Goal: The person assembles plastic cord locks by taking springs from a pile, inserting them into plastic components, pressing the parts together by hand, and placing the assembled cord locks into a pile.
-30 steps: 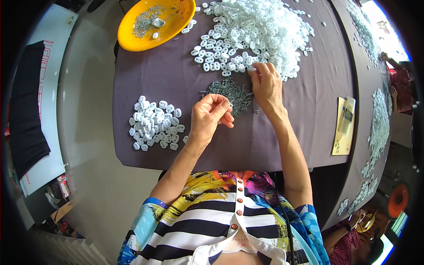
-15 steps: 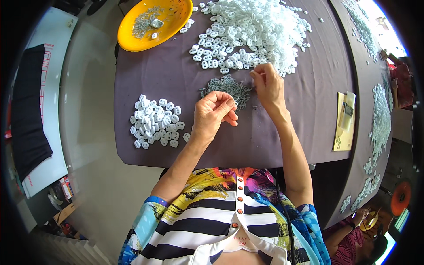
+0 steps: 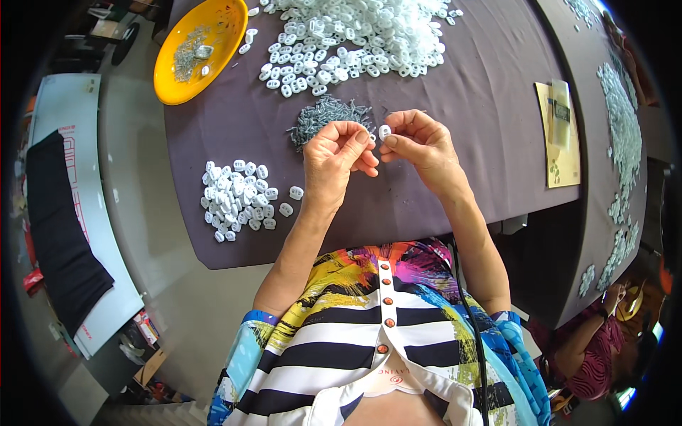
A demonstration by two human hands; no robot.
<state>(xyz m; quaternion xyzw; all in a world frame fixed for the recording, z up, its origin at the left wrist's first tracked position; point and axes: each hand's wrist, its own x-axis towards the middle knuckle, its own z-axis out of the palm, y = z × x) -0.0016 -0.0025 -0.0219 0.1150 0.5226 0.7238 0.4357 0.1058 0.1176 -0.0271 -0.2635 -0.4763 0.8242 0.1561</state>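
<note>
The right hand pinches a white two-holed piece upright between thumb and fingertips, holding it above the table, just beside the left fingertips. The left hand is curled, its thumb pressed to the forefinger on a small white bit that is mostly hidden. Taking the two hands as the clock's centre, a heap of grey screws lies close by at 10 o'clock, near the left knuckles. A big heap of loose white pieces spreads at 12 o'clock. At 8 o'clock sits a smaller pile of white pieces, with two more lying near its right side. Farther out at 10 o'clock, a yellow plate holds small metal bits. At 3 o'clock lies a yellow card with a pale roll on top
</note>
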